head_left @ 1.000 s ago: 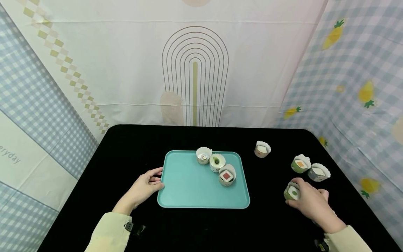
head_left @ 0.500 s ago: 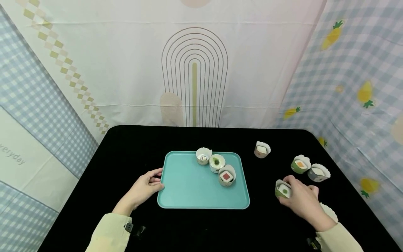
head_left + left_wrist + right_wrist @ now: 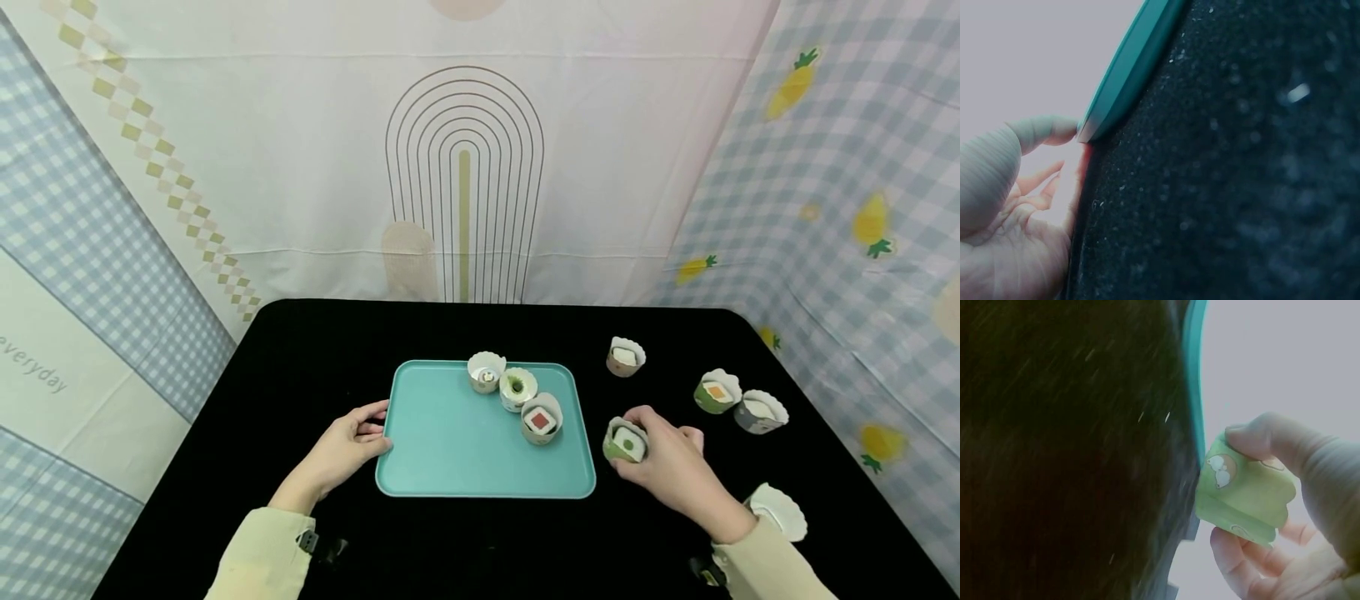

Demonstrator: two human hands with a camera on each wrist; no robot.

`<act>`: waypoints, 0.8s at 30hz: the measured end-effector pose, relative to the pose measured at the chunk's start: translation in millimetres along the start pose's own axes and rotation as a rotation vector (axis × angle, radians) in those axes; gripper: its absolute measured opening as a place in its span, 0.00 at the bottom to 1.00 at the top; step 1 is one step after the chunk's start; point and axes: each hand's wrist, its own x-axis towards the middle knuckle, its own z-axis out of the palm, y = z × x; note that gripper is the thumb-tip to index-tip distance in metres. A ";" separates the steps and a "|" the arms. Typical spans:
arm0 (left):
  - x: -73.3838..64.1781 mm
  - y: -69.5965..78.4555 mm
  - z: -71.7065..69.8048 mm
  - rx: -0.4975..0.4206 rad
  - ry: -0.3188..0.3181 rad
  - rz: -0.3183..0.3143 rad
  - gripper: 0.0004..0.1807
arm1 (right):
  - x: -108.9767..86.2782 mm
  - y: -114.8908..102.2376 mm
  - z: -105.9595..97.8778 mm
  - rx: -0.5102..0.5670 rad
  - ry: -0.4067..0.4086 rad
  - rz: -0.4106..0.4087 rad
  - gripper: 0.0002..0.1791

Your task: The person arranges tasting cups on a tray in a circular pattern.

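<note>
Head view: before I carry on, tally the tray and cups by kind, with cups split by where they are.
Tray: 1
Cups on the tray: 3
Cups on the table, off the tray: 4
Cup in the right hand: 1
Total: 9

Table, black top, rounded far corners. Backdrop cloth, white, horizontal creases, behind the table; printed with nested arch lines around an olive bar, a beige rounded shape at the arches' lower left, and a diagonal checkered strip. Left cloth, blue-and-white gingham, white band lettered "everyday". Right cloth, blue-and-white gingham, rippled, scattered yellow pineapple prints.
</note>
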 end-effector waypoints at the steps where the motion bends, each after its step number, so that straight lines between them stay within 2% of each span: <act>1: 0.1 0.0 0.2 0.002 0.004 -0.002 0.35 | 0.7 -3.8 1.7 0.011 -0.003 -0.003 0.28; 12: 0.8 -1.3 1.3 0.004 0.009 -0.012 0.35 | 3.3 -43.7 27.5 0.096 -0.035 -0.045 0.28; 19: -0.4 -1.1 1.6 0.001 0.012 -0.014 0.35 | 2.5 -52.3 45.2 0.060 -0.026 -0.050 0.29; 24: -0.7 -1.3 1.5 -0.001 0.009 -0.012 0.35 | 1.4 -53.7 51.0 0.067 -0.050 -0.031 0.28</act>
